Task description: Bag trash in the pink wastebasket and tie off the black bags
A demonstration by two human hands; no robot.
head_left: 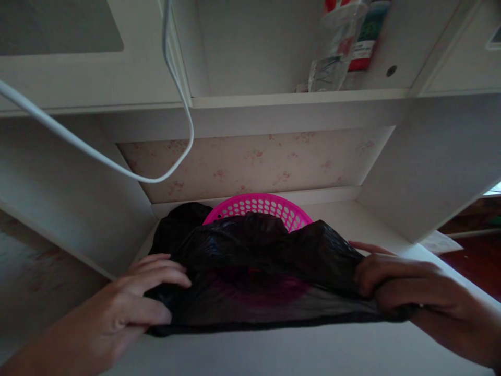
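Both hands are pinching the black plastic bag [266,271] by its near edge, left hand [133,303] on the left end and right hand [395,287] on the right, so it's stretched left to right. It covers most of the pink basket [262,206] sitting just beyond, on the white shelf [274,355].

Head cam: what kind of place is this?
Likely a home, at a white built-in desk or shelf unit. Floral wallpaper backs the alcove, bottles stand on the shelf above, and both hands stretch a black plastic bag over a pink basket.
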